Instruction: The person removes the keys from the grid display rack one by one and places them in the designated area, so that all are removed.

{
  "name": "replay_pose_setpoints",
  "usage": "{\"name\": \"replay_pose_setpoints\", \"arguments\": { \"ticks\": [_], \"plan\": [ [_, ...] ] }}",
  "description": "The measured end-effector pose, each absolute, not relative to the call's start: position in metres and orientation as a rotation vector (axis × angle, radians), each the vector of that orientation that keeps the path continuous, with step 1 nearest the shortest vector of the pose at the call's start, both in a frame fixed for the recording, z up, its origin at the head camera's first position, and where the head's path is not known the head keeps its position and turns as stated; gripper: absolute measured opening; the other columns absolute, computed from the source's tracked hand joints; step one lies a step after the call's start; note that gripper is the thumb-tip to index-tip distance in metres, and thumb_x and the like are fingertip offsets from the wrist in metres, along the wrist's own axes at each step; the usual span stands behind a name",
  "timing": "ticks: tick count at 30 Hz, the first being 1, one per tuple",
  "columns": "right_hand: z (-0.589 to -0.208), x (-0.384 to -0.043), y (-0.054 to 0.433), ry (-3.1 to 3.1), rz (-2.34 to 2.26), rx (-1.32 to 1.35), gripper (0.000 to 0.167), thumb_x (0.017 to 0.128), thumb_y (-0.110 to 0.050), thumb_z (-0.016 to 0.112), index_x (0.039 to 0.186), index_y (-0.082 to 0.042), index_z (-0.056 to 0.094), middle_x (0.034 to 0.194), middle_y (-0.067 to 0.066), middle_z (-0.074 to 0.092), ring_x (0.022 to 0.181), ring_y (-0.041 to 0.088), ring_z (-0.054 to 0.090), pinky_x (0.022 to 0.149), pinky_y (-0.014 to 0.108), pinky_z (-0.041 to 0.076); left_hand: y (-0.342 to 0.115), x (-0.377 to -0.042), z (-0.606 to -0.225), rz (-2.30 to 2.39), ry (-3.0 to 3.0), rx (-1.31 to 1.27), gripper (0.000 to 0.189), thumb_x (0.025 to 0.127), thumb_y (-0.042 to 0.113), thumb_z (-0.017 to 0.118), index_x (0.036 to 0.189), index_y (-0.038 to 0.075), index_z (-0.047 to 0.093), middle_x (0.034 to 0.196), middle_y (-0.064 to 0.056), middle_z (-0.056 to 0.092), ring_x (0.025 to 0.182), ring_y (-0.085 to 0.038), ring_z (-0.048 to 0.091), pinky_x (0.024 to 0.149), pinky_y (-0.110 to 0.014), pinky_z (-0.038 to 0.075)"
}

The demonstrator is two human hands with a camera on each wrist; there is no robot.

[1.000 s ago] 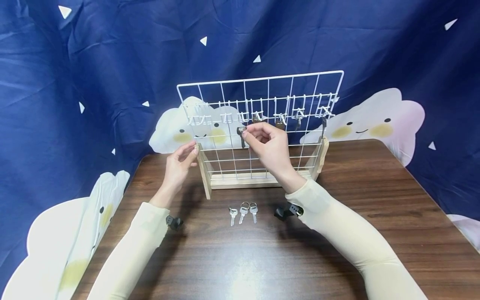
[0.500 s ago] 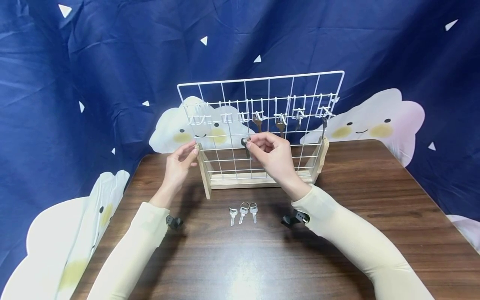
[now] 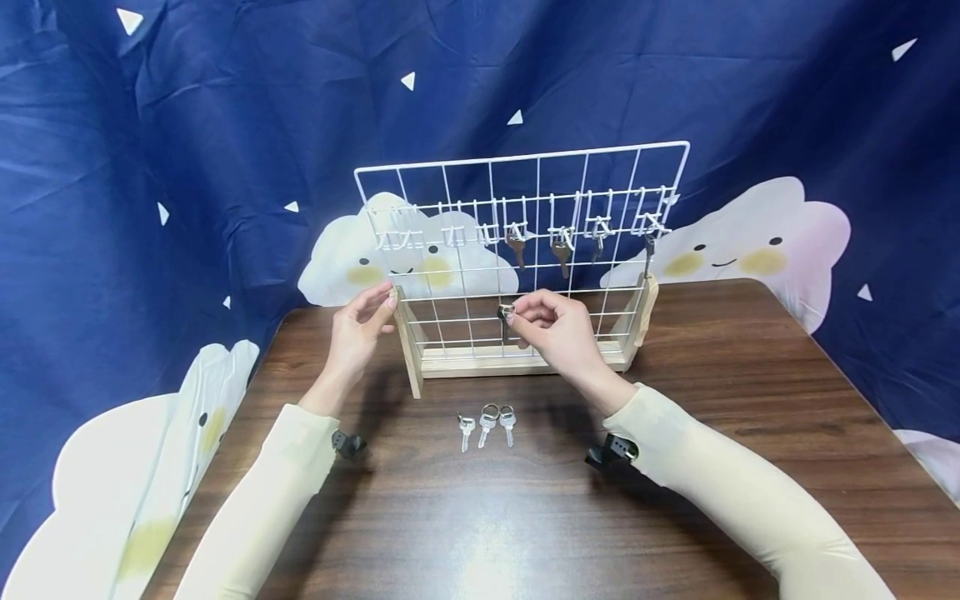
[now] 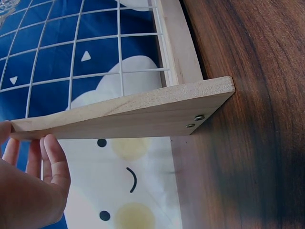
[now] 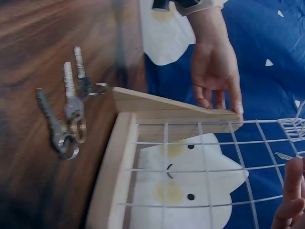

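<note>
My right hand [image 3: 558,333] pinches a dark-headed key [image 3: 503,323] by its top, in front of the lower part of a white wire grid rack [image 3: 471,321]. The key's blade points down, apart from the hooks above. In the right wrist view, only fingers and the tip of a key [image 5: 284,156] show at the edge. My left hand [image 3: 358,333] holds the upper end of the rack's left wooden side panel [image 4: 109,114] between thumb and fingers. Three silver keys with rings [image 3: 487,427] lie on the table before the rack.
White hooks [image 3: 453,237] line the grid's upper part. Several keys hang toward the right, among them a brown key [image 3: 561,254]. A wooden base bar [image 3: 480,364] joins the side panels. Behind the brown table [image 3: 675,517] hangs a blue cloth [image 3: 600,75] with clouds.
My right hand has moved down and a little to the right with the key, from hook height to the lower grid. The left hand keeps its place on the side panel.
</note>
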State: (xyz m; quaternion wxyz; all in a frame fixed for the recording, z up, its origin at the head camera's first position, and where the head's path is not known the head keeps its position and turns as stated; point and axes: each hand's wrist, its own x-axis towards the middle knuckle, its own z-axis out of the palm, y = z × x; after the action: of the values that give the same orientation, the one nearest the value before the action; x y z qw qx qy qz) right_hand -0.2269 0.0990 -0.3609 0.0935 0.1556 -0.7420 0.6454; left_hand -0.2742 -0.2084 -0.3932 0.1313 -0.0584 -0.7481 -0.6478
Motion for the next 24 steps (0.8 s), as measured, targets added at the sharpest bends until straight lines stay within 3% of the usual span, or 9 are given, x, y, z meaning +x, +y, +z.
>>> {"name": "replay_pose_setpoints", "arguments": {
  "ticks": [4,13,20,24],
  "plan": [
    [-0.372,-0.227,0.104,-2.245,1.924,0.449,0.015,0.086,-0.006,0.074,0.098,0.001,0.068,0.079,0.010,0.076,0.053,0.016,0.066,0.052,0.021,0.056,-0.208,-0.274,-0.393,-1.876,-2.171,-0.170,0.043,0.095,0.026,0.069,0.134,0.008,0.062,0.135,-0.019,0.063,0.101,-0.005,0.067,0.079,-0.025,0.064],
    [-0.393,-0.225,0.113,-2.365,1.935,0.406,0.015,0.086,-0.005,0.074,0.096,0.004,0.068,0.087,0.026,0.073,0.056,0.014,0.067,0.056,0.029,0.063,-0.209,-0.274,-0.393,-1.866,-2.191,-0.167,0.046,0.095,0.029,0.069,0.135,0.007,0.061,0.135,-0.019,0.063,0.102,-0.005,0.067,0.085,-0.036,0.064],
    [-0.410,-0.223,0.117,-2.484,1.873,0.401,0.012,0.086,-0.007,0.074,0.094,0.000,0.069,0.078,0.014,0.074,0.057,0.019,0.069,0.055,0.025,0.057,-0.209,-0.274,-0.393,-1.866,-2.193,-0.159,0.045,0.095,0.028,0.069,0.135,0.008,0.061,0.135,-0.018,0.064,0.103,-0.005,0.067,0.084,-0.034,0.064],
    [-0.418,-0.220,0.118,-2.512,1.902,0.399,0.012,0.086,-0.005,0.073,0.095,0.002,0.068,0.079,0.015,0.075,0.057,0.019,0.068,0.060,0.038,0.063,-0.209,-0.274,-0.392,-1.863,-2.201,-0.163,0.046,0.096,0.029,0.069,0.136,0.007,0.060,0.136,-0.018,0.063,0.105,-0.005,0.066,0.084,-0.033,0.064]
  ]
}}
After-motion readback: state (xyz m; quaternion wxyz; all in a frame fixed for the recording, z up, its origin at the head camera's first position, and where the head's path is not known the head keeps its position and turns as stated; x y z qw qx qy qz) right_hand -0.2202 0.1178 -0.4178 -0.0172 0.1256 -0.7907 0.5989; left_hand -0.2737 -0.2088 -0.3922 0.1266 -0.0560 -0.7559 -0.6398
